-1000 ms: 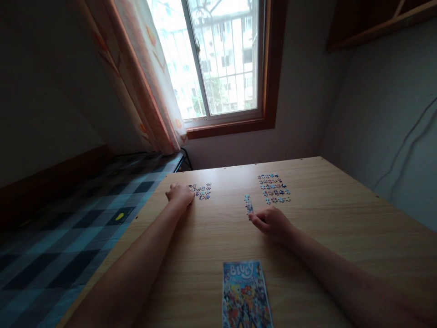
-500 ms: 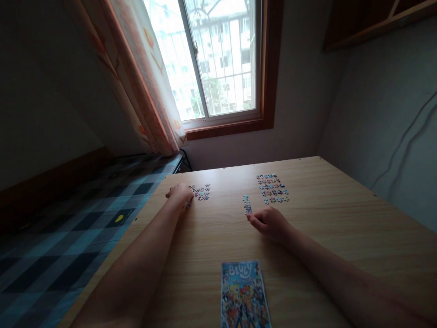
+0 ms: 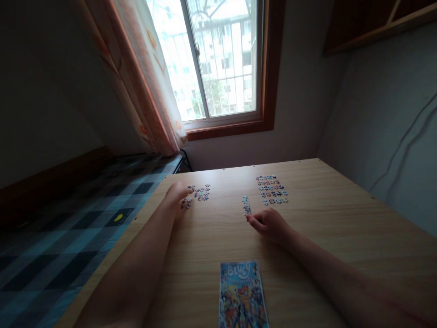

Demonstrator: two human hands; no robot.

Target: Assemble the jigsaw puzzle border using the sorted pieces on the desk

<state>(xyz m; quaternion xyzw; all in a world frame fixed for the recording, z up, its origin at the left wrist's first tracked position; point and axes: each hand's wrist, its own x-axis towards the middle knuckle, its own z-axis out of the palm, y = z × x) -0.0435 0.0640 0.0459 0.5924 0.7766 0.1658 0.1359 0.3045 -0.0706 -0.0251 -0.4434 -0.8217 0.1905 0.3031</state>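
Observation:
My left hand (image 3: 176,193) hovers or rests at the left edge of a loose group of small jigsaw puzzle pieces (image 3: 202,193). Its fingers reach rightward and look apart, with nothing visible in them. More puzzle pieces (image 3: 186,203) lie just below those fingers. My right hand (image 3: 268,221) rests on the table with its fingers curled and thumb and forefinger pinched at the near end of a short joined strip of puzzle pieces (image 3: 246,205). The piece at the fingertips is mostly hidden.
Rows of puzzle pieces (image 3: 271,189) lie on the wooden table (image 3: 218,237) at the far right. A colourful Bluey picture sheet or box (image 3: 243,294) lies at the near edge. A checked-cloth bed (image 3: 85,228) adjoins the left side. A window (image 3: 221,59) stands behind.
My left hand has shifted slightly and turned, its fingers now extended toward the pieces, uncovering some below it. The right hand stays at the strip. The view has moved a little.

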